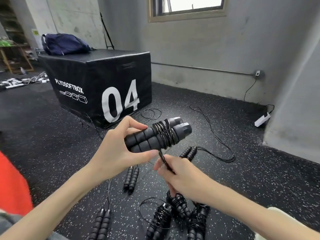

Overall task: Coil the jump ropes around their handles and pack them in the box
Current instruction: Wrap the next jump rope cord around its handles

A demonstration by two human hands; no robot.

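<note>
Foam-gripped handles (152, 135) of one jump rope sit side by side in the left hand (117, 149), thumb beneath and fingers curled over the top, caps pointing toward two o'clock. A band of black cord (164, 134) is already wound near the cap end. From its underside a short length drops to the right hand (180, 177), which pinches it between thumb and curled fingers — how much slack trails beyond that pinch is hard to tell, since the hand hides it.

To do this wrap well, the left hand should hold both handles squeezed together so they cannot splay, while the right keeps steady tension and lays each turn beside the previous one, working toward the foam end, not stacking on the existing band. The tail probably wants tucking under a turn, or it will spring loose.

On the speckled rubber floor (259, 179), coiled bundles (180, 215) lie at five o'clock below the right wrist. Uncoiled ropes wait — one pair of handles (131, 179) at six o'clock, another (102, 224) at seven, a third (188, 152) at three with its cord looping away. No packing box shows; the black plyo box (97, 84) at eleven o'clock, with a navy bag (64, 43) on top, seems only gym equipment.
</note>
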